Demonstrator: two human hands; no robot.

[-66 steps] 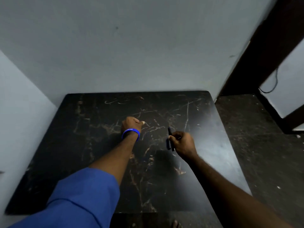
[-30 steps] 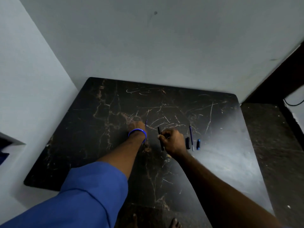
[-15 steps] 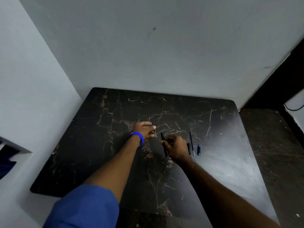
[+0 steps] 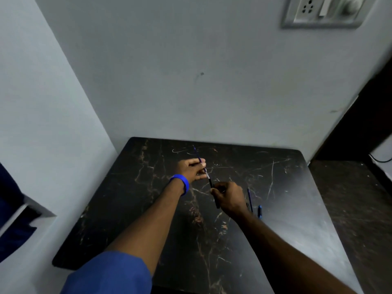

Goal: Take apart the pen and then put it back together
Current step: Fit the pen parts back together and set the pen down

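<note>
My right hand (image 4: 230, 198) grips a black pen barrel (image 4: 217, 203) that slants up to the left. My left hand (image 4: 192, 169), with a blue wristband, pinches a thin blue refill (image 4: 196, 152) whose near end meets the barrel's upper tip (image 4: 210, 182). Both hands hover over the middle of the black marble table (image 4: 148, 209). To the right of my right hand lie another thin blue stick (image 4: 249, 199) and a short blue pen part (image 4: 259, 211) on the table. A dark part between them is mostly hidden by my right hand.
The table stands in a corner between two grey walls. A switch plate (image 4: 324, 11) sits high on the back wall. A dark doorway (image 4: 360, 128) and dark floor (image 4: 356, 198) lie to the right. A ledge (image 4: 27, 211) juts from the left wall.
My left hand picked the thin refill off the table and brought it to the barrel's tip. My right hand kept hold of the barrel. The camera tilted upward.
</note>
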